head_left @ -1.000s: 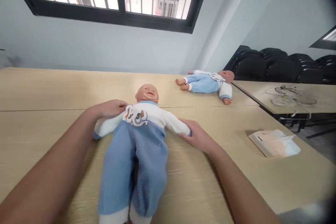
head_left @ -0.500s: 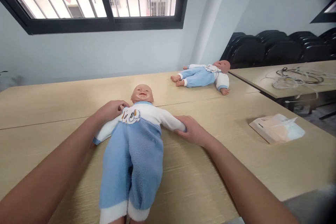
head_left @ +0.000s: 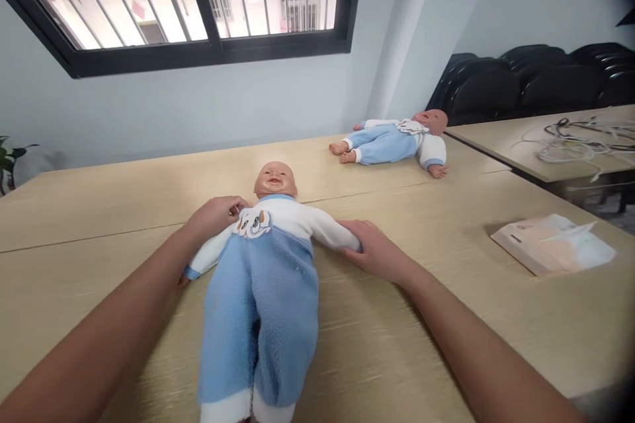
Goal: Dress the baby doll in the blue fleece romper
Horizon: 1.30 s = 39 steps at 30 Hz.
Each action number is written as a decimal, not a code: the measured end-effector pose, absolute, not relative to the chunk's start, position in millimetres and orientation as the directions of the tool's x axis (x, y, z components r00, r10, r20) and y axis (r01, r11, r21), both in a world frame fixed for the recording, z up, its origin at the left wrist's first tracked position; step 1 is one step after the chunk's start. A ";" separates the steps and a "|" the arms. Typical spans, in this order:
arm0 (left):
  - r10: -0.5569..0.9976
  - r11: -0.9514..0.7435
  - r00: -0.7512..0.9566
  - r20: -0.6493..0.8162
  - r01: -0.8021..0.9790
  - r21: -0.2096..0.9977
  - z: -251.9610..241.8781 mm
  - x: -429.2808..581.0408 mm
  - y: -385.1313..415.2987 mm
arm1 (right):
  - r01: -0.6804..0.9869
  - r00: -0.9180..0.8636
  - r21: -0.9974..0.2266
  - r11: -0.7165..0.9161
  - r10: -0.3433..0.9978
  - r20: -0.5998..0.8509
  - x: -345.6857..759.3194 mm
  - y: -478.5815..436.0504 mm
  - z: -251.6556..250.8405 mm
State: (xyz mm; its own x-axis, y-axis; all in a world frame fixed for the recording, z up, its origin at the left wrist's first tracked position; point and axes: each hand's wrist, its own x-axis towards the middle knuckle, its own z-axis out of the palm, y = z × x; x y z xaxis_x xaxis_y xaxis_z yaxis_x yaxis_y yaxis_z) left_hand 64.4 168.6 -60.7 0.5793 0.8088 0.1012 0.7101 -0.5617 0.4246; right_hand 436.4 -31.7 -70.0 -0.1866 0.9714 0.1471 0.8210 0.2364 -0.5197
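left hand (head_left: 217,217) and right hand (head_left: 373,248) clasp the near doll's (head_left: 265,291) arms (head_left: 325,226); far doll (head_left: 387,144), tissue pack (head_left: 550,244) lie apart.

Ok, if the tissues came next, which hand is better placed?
Probably the right hand: nearer the tissues, though holding a sleeve of the nearer doll; the left hand is on the doll's other side.
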 end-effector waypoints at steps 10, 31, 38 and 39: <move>0.733 -0.668 0.660 0.164 0.654 0.355 16.5 103.0 133.2 | 0.870 -0.158 -0.466 0.163 0.986 0.050 453.2 -42.5 -68.4; 0.645 -0.738 0.764 0.015 0.618 0.272 9.0 124.1 75.8 | 0.407 0.001 -0.847 0.341 0.927 0.374 348.6 -24.9 -76.7; 0.624 -0.742 0.781 -0.016 0.599 0.301 10.6 121.3 78.6 | -0.150 -0.070 -0.989 0.016 0.997 0.027 357.7 -23.5 -76.1; 0.617 -0.743 0.787 -0.026 0.592 0.312 12.4 121.9 78.2 | -0.166 -0.073 -0.986 0.013 0.997 0.025 358.3 -23.1 -76.2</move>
State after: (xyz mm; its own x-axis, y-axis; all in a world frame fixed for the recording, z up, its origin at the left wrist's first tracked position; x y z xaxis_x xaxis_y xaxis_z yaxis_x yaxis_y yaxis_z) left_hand 121.9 78.2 12.4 0.7869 0.6166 -0.0259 0.5923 -0.7428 0.3122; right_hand 358.3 -23.1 -76.2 -0.0735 0.9970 0.0251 -0.1659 0.0126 -0.9861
